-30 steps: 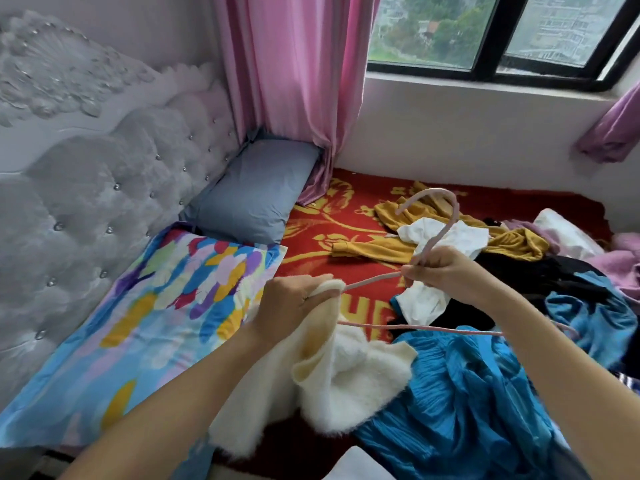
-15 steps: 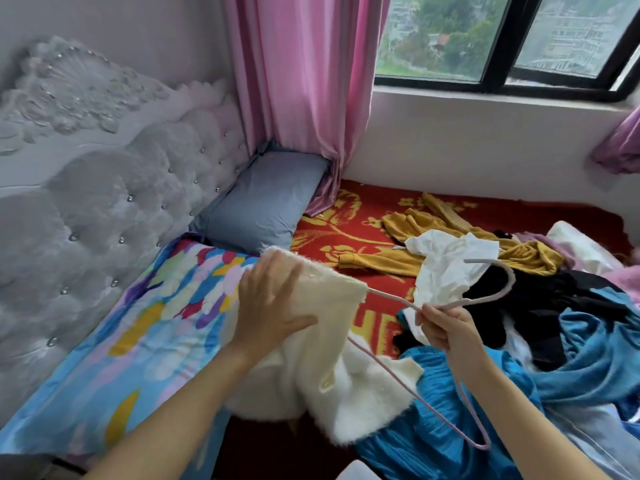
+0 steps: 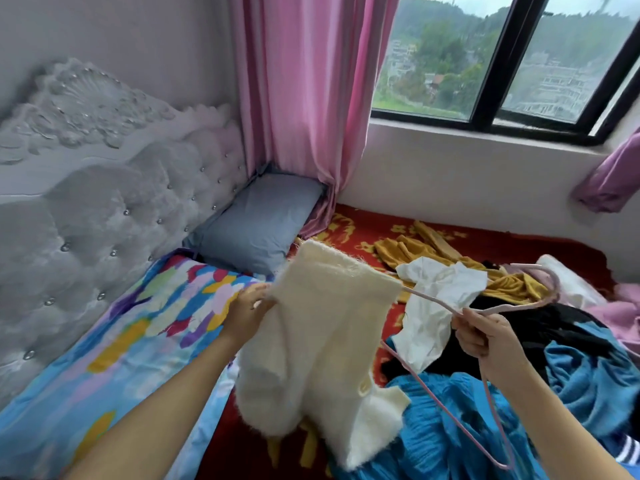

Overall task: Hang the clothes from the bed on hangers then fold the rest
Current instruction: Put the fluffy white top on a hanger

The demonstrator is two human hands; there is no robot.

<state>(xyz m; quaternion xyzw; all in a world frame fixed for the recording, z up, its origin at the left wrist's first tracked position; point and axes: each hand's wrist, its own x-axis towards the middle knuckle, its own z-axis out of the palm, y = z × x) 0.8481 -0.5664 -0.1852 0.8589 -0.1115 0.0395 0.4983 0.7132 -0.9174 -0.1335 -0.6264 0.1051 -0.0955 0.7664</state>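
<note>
Over a blue pleated garment on the bed, the left hand pinches the edge of a raised cream fuzzy sweater. The right hand curls its fingers round a pink hanger, whose arm enters the sweater's top. Beyond lies a mustard garment.

The sweater and hanger fill the gap between the hands. Heaped clothes crowd the bed under and right of the right hand. Left of the left hand the quilt lies flat and open. Beyond it, the pillow and headboard block the way.
</note>
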